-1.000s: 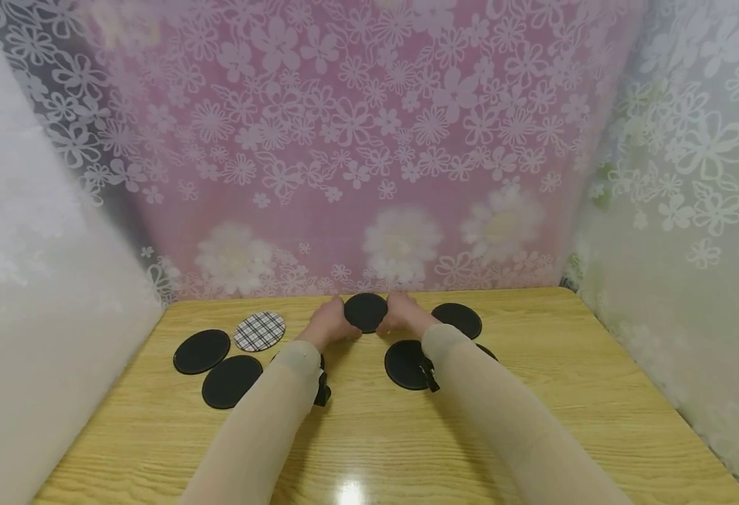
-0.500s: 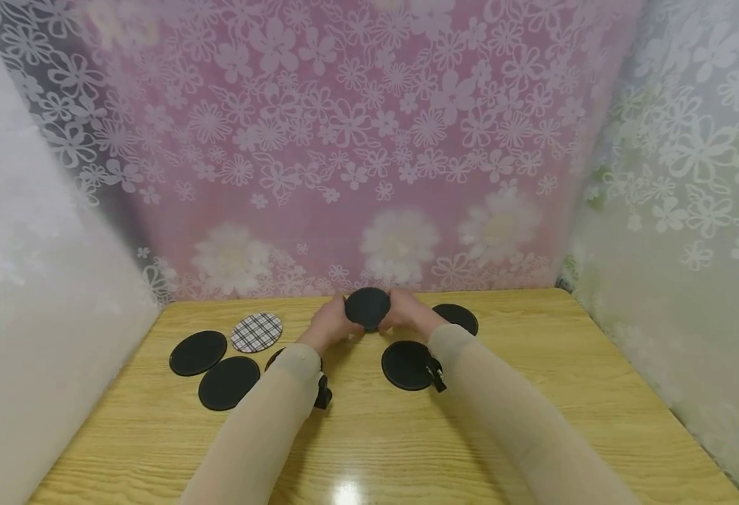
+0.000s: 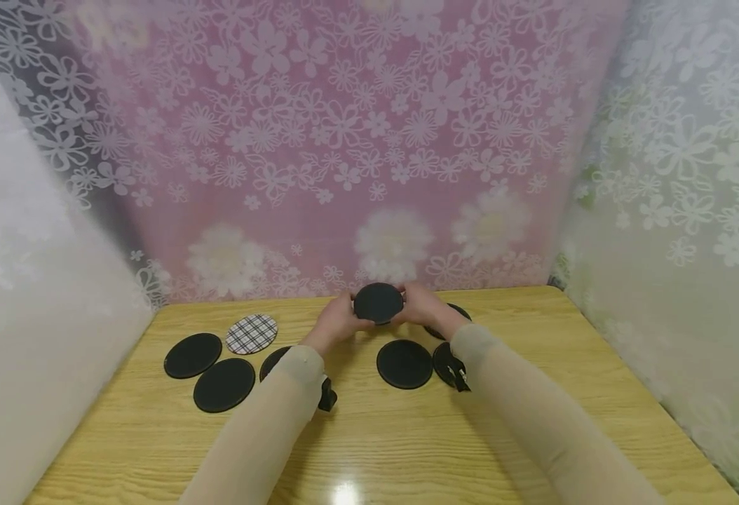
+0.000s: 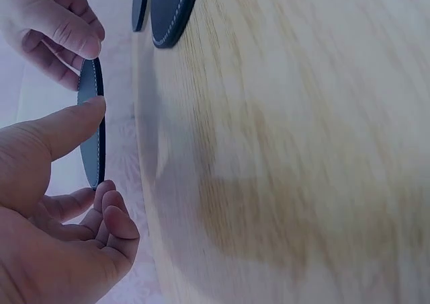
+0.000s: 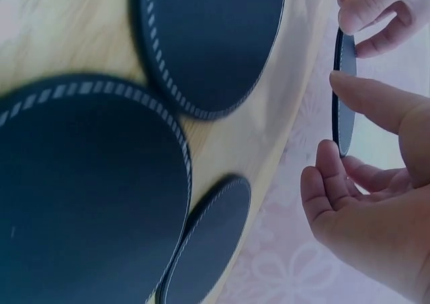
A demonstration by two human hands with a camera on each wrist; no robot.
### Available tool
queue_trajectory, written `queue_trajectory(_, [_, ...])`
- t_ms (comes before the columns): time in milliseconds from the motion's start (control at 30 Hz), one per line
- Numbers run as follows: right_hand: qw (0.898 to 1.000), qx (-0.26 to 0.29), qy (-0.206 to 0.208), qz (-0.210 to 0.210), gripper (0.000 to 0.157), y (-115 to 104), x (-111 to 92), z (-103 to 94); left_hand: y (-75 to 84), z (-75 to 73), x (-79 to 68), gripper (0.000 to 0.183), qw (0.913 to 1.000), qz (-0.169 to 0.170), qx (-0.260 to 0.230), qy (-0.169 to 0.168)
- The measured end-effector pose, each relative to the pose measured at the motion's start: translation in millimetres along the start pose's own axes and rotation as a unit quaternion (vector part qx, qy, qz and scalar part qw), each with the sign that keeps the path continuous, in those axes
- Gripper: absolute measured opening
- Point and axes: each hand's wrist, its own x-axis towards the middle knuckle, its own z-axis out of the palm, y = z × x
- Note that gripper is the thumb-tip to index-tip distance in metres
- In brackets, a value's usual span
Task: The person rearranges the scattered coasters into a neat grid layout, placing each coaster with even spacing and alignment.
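Observation:
A round black coaster [image 3: 378,303] is held up at the far edge of the table, one hand at each side. My left hand [image 3: 338,322] pinches its left rim; in the left wrist view, the thumb [image 4: 77,122] lies over the coaster's face and the fingers are curled at the rim. On the right rim, my right hand [image 3: 425,308] grips it likewise. White stitching runs round the coaster's border [image 5: 346,109] in the right wrist view, where it appears nearly edge-on and apart from the tabletop.
On the left lie a plaid coaster [image 3: 252,333] and black coasters [image 3: 224,385], one partly behind my left sleeve. To the right are more black coasters [image 3: 404,364], two partly covered by my right arm. Flowered curtains [image 3: 319,175] hang around the wooden table [image 3: 369,449].
Both hands have raised the coaster a little and carried it to the right. The coasters lying on the table have stayed in place, while the head view has shifted slightly.

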Motion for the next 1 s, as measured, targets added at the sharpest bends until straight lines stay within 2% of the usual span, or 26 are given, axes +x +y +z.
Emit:
queue_trajectory(300, [0.999, 0.029, -0.002, -0.015, 0.074, 22.1, -1.8, -8.5, 5.2, 10.7, 3.2, 0.076, 0.9999, 0.012, -0.003, -0.002])
queue_trajectory(533, [0.999, 0.044, -0.009, -0.028, 0.068, 32.0, -2.3, -7.0, 7.3, 19.7, 0.7, 0.073, 0.9999, 0.005, 0.002, -0.011])
queue_trajectory(1000, [0.998, 0.031, -0.045, 0.007, 0.065, 58.8, -8.1, -5.5, 14.6, 36.3, -0.7, 0.062, 0.9989, 0.02, 0.026, -0.034])
